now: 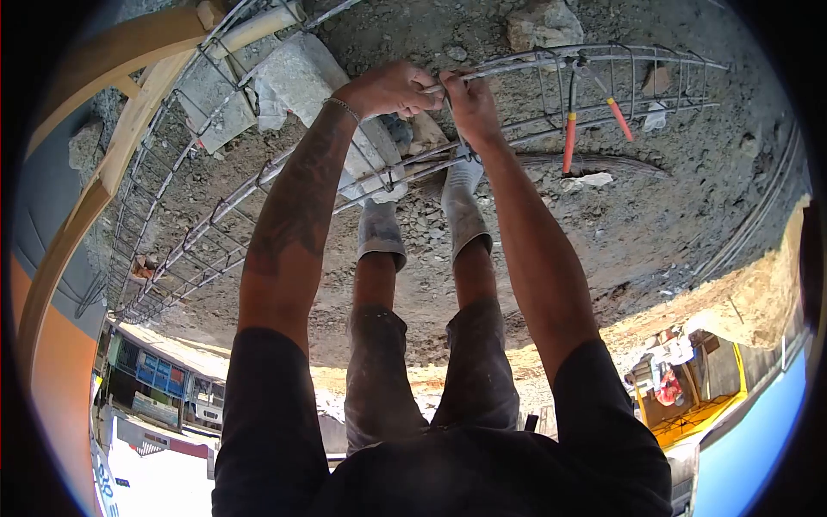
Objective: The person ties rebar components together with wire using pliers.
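Note:
A long cage of steel rebar with wire-like stirrups lies across the ground in front of me. My left hand, a bracelet at its wrist, is closed with its fingers curled at the cage's upper bar. Close beside it, my right hand pinches a stirrup where it meets that bar; the fingers hide the exact contact. Pincers with orange-red handles hang spread on the cage, to the right of my right hand.
Concrete blocks lie under and beside the cage at left. More rebar cage curves along the left side, near a wooden frame. A rock sits beyond the cage. My boots stand on rough, stony soil.

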Demonstrator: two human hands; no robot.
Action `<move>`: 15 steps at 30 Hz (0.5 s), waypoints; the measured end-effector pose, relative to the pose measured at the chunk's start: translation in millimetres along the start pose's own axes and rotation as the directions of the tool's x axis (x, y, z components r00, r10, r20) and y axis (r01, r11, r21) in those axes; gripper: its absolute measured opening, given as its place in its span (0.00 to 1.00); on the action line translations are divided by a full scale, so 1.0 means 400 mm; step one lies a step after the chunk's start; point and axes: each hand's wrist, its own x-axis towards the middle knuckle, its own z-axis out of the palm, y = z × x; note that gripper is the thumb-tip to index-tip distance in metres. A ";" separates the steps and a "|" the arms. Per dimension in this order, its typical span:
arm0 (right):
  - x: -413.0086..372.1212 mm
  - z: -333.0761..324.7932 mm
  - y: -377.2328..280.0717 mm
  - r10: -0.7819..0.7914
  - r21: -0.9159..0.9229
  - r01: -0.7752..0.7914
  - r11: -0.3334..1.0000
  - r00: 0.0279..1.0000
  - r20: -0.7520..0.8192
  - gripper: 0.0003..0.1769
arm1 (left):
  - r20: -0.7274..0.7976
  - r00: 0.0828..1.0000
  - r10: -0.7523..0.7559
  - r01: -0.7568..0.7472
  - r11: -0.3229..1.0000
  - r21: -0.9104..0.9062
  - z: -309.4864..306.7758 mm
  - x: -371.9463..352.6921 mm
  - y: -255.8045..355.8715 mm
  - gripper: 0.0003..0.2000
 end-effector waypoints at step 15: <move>-0.048 0.005 -0.047 -0.040 0.030 0.045 0.999 0.991 -0.129 0.24 | -0.131 0.988 0.087 -0.026 0.912 0.408 0.032 0.016 0.020 0.15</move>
